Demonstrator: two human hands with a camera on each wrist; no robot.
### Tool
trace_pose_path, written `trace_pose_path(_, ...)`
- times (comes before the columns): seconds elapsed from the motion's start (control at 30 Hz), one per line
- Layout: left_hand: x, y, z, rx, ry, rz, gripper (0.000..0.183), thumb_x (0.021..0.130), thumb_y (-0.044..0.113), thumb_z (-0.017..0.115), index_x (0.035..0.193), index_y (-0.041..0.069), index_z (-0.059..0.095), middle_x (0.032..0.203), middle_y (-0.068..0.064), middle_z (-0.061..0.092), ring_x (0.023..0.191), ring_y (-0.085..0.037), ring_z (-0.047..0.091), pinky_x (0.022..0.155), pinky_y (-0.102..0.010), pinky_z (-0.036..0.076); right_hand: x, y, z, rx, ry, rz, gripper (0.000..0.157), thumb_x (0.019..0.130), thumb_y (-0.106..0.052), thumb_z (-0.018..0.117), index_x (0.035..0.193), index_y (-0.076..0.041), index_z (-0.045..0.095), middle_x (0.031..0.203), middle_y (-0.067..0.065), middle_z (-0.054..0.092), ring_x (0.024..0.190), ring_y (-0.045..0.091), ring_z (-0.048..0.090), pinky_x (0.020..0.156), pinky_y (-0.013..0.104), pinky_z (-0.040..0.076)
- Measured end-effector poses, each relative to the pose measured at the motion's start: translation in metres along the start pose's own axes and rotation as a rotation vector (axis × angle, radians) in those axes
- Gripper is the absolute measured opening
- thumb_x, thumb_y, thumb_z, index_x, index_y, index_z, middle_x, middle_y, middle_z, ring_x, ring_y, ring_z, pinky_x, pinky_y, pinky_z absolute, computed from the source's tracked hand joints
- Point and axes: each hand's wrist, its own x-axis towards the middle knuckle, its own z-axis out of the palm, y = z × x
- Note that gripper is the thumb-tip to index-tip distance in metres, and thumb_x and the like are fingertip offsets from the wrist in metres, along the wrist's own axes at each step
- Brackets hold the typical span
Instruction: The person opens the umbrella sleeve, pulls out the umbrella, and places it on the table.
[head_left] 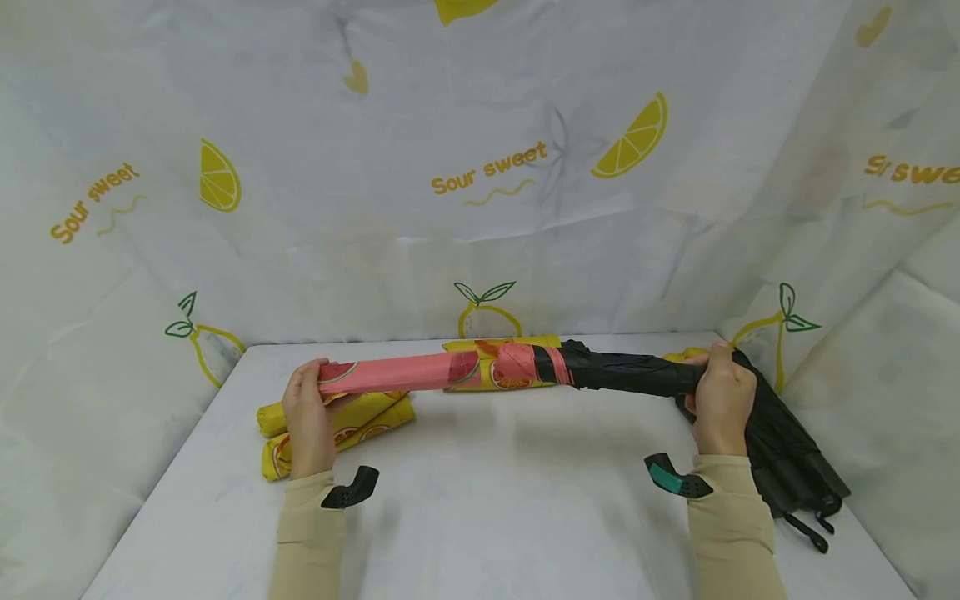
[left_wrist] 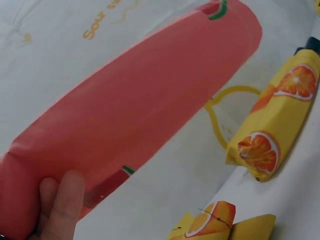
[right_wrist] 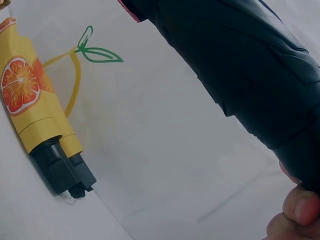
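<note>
Black umbrella (head_left: 630, 372) partly in pink sleeve (head_left: 397, 375), held above table (head_left: 517, 517).

The cover (head_left: 401, 374) is watermelon-printed pink, the umbrella (head_left: 630, 372) black, the pouches (left_wrist: 275, 114) yellow with orange slices.

Holding both arms (head_left: 307, 542) out front, gripping with left hand (head_left: 308, 423) and right hand (head_left: 723, 402), well apart, near level.

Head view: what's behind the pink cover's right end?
A yellow pouch, partly visible around it. The pink cover and black umbrella hide its other parts.
</note>
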Motion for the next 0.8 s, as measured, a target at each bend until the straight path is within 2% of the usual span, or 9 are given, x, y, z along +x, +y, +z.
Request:
trace_pose_path(0.3, 0.007, 0.001, -0.014, 0.015, 0.101, -0.023, 0.026, 0.108, 0.035, 0.044, 0.117, 0.015, 0.057, 0.121, 0.000, 0.052, 0.107, -0.017, 0.054, 0.077, -0.022, 0.061, 0.001, 0.001, -0.001, 0.005, -0.004, 0.010, 0.059, 0.107, -0.041, 0.044, 0.061, -0.015, 0.069, 0.055, -0.005, 0.052, 0.038, 0.013, 0.039, 0.034, 0.025, 0.035)
trace_pose_path(0.4, 0.008, 0.005, -0.019, 0.031, 0.154, -0.019, 0.023, 0.107, 0.034, 0.045, 0.113, 0.015, 0.058, 0.115, 0.002, 0.053, 0.100, -0.014, 0.055, 0.072, -0.022, 0.061, 0.001, 0.000, -0.001, 0.000, -0.003, 0.011, 0.059, 0.107, -0.042, 0.044, 0.061, -0.015, 0.069, 0.054, -0.005, 0.052, 0.039, 0.014, 0.039, 0.034, 0.025, 0.035)
trace_pose_path(0.47, 0.009, 0.006, -0.023, 0.083, 0.204, -0.018, 0.023, 0.106, 0.033, 0.047, 0.112, 0.014, 0.059, 0.111, 0.001, 0.055, 0.092, -0.012, 0.058, 0.067, -0.023, 0.061, 0.000, 0.000, -0.001, -0.004, -0.002, 0.012, 0.059, 0.107, -0.043, 0.044, 0.062, -0.015, 0.069, 0.054, -0.005, 0.051, 0.039, 0.014, 0.038, 0.035, 0.025, 0.035)
trace_pose_path(0.53, 0.010, 0.008, -0.028, 0.223, 0.246, 0.001, 0.028, 0.105, 0.032, 0.046, 0.116, 0.010, 0.059, 0.112, -0.002, 0.056, 0.092, -0.012, 0.057, 0.071, -0.019, 0.058, 0.000, -0.001, -0.001, -0.009, 0.002, 0.012, 0.059, 0.107, -0.044, 0.044, 0.062, -0.015, 0.069, 0.054, -0.005, 0.051, 0.039, 0.015, 0.039, 0.034, 0.025, 0.035)
trace_pose_path(0.57, 0.011, 0.009, -0.030, 0.327, 0.258, -0.002, 0.032, 0.105, 0.032, 0.044, 0.121, 0.008, 0.058, 0.116, -0.004, 0.057, 0.095, -0.015, 0.057, 0.076, -0.022, 0.056, 0.000, -0.001, 0.000, -0.007, 0.005, 0.016, 0.059, 0.106, -0.044, 0.044, 0.062, -0.015, 0.069, 0.055, -0.004, 0.052, 0.039, 0.015, 0.039, 0.034, 0.025, 0.035)
trace_pose_path(0.63, 0.011, 0.011, -0.037, 0.587, 0.247, -0.038, 0.045, 0.103, 0.037, 0.041, 0.134, 0.006, 0.050, 0.127, -0.012, 0.056, 0.104, -0.025, 0.058, 0.090, -0.036, 0.052, 0.001, -0.001, 0.000, -0.008, 0.012, 0.017, 0.058, 0.106, -0.044, 0.044, 0.063, -0.015, 0.070, 0.058, -0.005, 0.053, 0.041, 0.014, 0.040, 0.035, 0.025, 0.036)
trace_pose_path(0.7, 0.010, 0.013, -0.043, 0.863, 0.177, -0.093, 0.061, 0.102, 0.044, 0.036, 0.146, 0.002, 0.036, 0.139, -0.022, 0.046, 0.114, -0.037, 0.054, 0.094, -0.050, 0.045, 0.001, -0.001, 0.000, -0.004, 0.017, 0.021, 0.057, 0.106, -0.043, 0.045, 0.063, -0.016, 0.070, 0.061, -0.005, 0.054, 0.044, 0.014, 0.042, 0.035, 0.025, 0.037)
trace_pose_path(0.77, 0.008, 0.017, -0.049, 1.037, 0.086, -0.143, 0.072, 0.101, 0.050, 0.033, 0.151, 0.000, 0.024, 0.149, -0.031, 0.030, 0.117, -0.053, 0.049, 0.093, -0.067, 0.040, 0.002, -0.001, -0.001, 0.006, 0.020, 0.026, 0.056, 0.106, -0.042, 0.045, 0.065, -0.015, 0.071, 0.065, -0.006, 0.056, 0.047, 0.014, 0.043, 0.036, 0.025, 0.038)
trace_pose_path(0.8, 0.007, 0.019, -0.051, 1.091, 0.051, -0.148, 0.076, 0.101, 0.052, 0.033, 0.152, -0.003, 0.020, 0.152, -0.034, 0.022, 0.121, -0.058, 0.043, 0.096, -0.070, 0.037, 0.002, -0.001, -0.002, 0.012, 0.021, 0.029, 0.057, 0.106, -0.042, 0.045, 0.064, -0.015, 0.072, 0.065, -0.006, 0.057, 0.047, 0.015, 0.043, 0.036, 0.026, 0.038)
